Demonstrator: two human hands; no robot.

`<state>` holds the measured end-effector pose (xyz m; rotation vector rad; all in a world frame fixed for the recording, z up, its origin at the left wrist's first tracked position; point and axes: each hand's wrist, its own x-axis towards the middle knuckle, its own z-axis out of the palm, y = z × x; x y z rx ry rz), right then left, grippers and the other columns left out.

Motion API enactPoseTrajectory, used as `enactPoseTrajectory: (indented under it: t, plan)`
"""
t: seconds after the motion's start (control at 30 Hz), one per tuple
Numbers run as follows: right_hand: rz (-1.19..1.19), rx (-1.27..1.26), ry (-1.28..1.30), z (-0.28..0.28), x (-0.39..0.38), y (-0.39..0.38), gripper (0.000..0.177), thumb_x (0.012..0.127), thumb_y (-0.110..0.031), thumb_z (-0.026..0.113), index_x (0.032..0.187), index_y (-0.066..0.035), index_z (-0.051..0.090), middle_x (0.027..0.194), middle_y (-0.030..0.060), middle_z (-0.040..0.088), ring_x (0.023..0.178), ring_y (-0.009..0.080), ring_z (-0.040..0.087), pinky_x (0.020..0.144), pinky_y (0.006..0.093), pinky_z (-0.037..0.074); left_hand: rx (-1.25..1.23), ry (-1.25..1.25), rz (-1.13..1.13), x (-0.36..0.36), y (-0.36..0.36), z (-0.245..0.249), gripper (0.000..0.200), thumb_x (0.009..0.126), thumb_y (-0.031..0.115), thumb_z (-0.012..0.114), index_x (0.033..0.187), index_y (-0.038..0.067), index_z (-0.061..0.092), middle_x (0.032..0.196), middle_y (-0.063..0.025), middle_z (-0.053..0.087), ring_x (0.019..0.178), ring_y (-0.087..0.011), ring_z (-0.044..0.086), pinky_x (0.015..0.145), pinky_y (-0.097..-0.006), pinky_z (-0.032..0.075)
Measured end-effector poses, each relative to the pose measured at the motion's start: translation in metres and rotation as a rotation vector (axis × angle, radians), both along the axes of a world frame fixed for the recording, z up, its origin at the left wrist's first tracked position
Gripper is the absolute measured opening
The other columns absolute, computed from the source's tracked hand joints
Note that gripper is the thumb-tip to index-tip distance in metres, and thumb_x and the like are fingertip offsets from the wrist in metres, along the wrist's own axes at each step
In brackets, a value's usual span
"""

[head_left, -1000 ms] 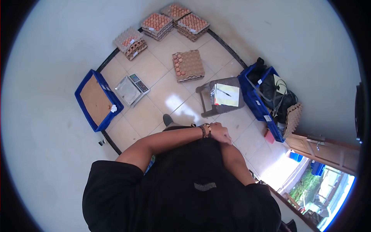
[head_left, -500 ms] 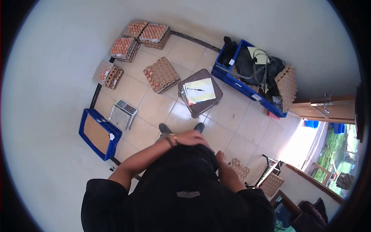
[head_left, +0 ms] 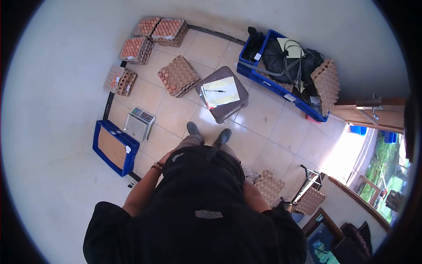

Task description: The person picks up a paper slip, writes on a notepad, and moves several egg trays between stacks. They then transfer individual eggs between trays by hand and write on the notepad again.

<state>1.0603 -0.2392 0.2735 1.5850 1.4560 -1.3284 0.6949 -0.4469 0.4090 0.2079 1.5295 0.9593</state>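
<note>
My left hand (head_left: 165, 158) is at my left hip, against the dark clothing, its fingers mostly hidden. The right hand is out of sight behind my body; only the forearm shows. Ahead of my feet stands a brown stool (head_left: 229, 115) bearing papers (head_left: 226, 97) and a black pen (head_left: 215, 91). Left of the stool, a cardboard egg tray stack (head_left: 183, 75) holds several eggs (head_left: 164, 79) along one side. A scale (head_left: 136, 126) rests on the floor at the left.
Stacked trays of eggs (head_left: 168, 29) line the back left wall. A blue crate (head_left: 113, 147) lies at left. Blue crates (head_left: 281, 90) with black bags (head_left: 274, 61) stand at back right. Empty trays (head_left: 269, 186) and a metal frame (head_left: 310, 180) are at lower right, near an open doorway.
My left hand has moved from the front of my waist to my left hip. The right hand has dropped out of sight. My feet show more fully, and the view has shifted slightly.
</note>
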Motion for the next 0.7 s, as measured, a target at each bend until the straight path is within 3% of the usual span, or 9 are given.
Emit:
enactPoseTrajectory:
  t: [0.13, 0.23, 0.3, 0.37, 0.43, 0.5, 0.57, 0.63, 0.7]
  plan:
    - [-0.289, -0.312, 0.092, -0.051, -0.021, 0.031, 0.039, 0.093, -0.034, 0.054, 0.119, -0.008, 0.066, 0.114, 0.0127, 0.070, 0.104, 0.0296, 0.066, 0.091, 0.0474, 0.053, -0.090, 0.793, -0.772, -0.022, -0.032, -0.037, 0.044, 0.089, 0.040, 0.062, 0.110, 0.002, 0.069, 0.095, -0.0162, 0.072, 0.090, -0.0276, 0.068, 0.086, -0.0338, 0.053]
    - [-0.512, -0.608, 0.096, -0.095, -0.021, 0.044, 0.039, 0.094, -0.034, 0.053, 0.120, -0.008, 0.066, 0.113, 0.0116, 0.070, 0.103, 0.0286, 0.067, 0.091, 0.0479, 0.053, -0.545, 0.567, -0.305, -0.016, 0.003, 0.012, 0.042, 0.082, 0.039, 0.061, 0.099, 0.004, 0.075, 0.090, -0.0236, 0.071, 0.091, -0.0338, 0.070, 0.085, -0.0387, 0.054]
    - [-0.361, -0.657, 0.171, -0.102, -0.015, 0.054, 0.039, 0.095, -0.035, 0.052, 0.121, -0.009, 0.066, 0.112, 0.0108, 0.071, 0.102, 0.0280, 0.067, 0.091, 0.0482, 0.053, -0.550, 0.542, -0.443, -0.023, 0.022, 0.043, 0.039, 0.081, 0.038, 0.061, 0.092, 0.003, 0.076, 0.086, -0.0225, 0.071, 0.087, -0.0335, 0.071, 0.082, -0.0384, 0.055]
    - [0.401, -0.317, 0.529, -0.056, -0.014, 0.084, 0.036, 0.095, -0.031, 0.053, 0.115, -0.004, 0.067, 0.101, 0.0109, 0.072, 0.092, 0.0278, 0.069, 0.082, 0.0461, 0.056, -0.603, 0.468, -0.441, -0.029, 0.021, 0.037, 0.036, 0.079, 0.035, 0.064, 0.083, 0.002, 0.076, 0.079, -0.0160, 0.073, 0.080, -0.0266, 0.071, 0.077, -0.0365, 0.055]
    - [-0.211, -0.459, 0.111, 0.033, -0.058, 0.117, 0.031, 0.092, -0.026, 0.056, 0.101, 0.002, 0.067, 0.078, 0.0113, 0.069, 0.068, 0.0261, 0.069, 0.064, 0.0388, 0.059, -0.520, 0.279, -0.147, -0.023, -0.001, 0.005, 0.035, 0.078, 0.035, 0.065, 0.078, 0.001, 0.075, 0.077, -0.0110, 0.072, 0.076, -0.0210, 0.069, 0.074, -0.0341, 0.054]
    - [-0.802, -0.203, 0.480, -0.014, -0.064, 0.121, 0.024, 0.091, -0.023, 0.058, 0.089, -0.001, 0.068, 0.071, 0.0110, 0.064, 0.061, 0.0213, 0.064, 0.062, 0.0387, 0.059, -0.445, 0.159, -0.030, -0.025, -0.009, -0.024, 0.031, 0.077, 0.033, 0.070, 0.076, 0.001, 0.072, 0.075, -0.0040, 0.070, 0.072, -0.0131, 0.065, 0.071, -0.0309, 0.052]
    - [-0.640, 0.038, 0.550, 0.006, -0.119, 0.156, 0.018, 0.089, -0.018, 0.061, 0.099, -0.003, 0.067, 0.070, 0.0076, 0.062, 0.062, 0.0151, 0.063, 0.060, 0.0331, 0.057, -0.340, 0.223, -0.100, -0.026, -0.009, -0.059, 0.032, 0.077, 0.033, 0.073, 0.081, 0.001, 0.072, 0.075, -0.0049, 0.071, 0.070, -0.0131, 0.064, 0.071, -0.0307, 0.052]
    - [-0.244, 0.268, 0.566, -0.009, -0.172, 0.178, 0.022, 0.085, -0.014, 0.064, 0.104, -0.005, 0.066, 0.074, 0.0098, 0.065, 0.066, 0.0199, 0.065, 0.062, 0.0347, 0.056, -0.247, 0.220, -0.196, -0.031, 0.008, -0.090, 0.031, 0.078, 0.029, 0.074, 0.094, 0.004, 0.068, 0.088, -0.0075, 0.071, 0.080, -0.0183, 0.066, 0.077, -0.0333, 0.053]
    - [0.132, 0.619, 0.681, -0.049, -0.221, 0.192, 0.028, 0.081, -0.014, 0.067, 0.108, -0.007, 0.064, 0.082, 0.0145, 0.068, 0.074, 0.0285, 0.069, 0.068, 0.0391, 0.056, -0.120, 0.653, -0.442, -0.046, 0.048, -0.107, 0.030, 0.078, 0.024, 0.071, 0.101, 0.006, 0.064, 0.099, -0.0094, 0.067, 0.090, -0.0240, 0.065, 0.081, -0.0375, 0.053]
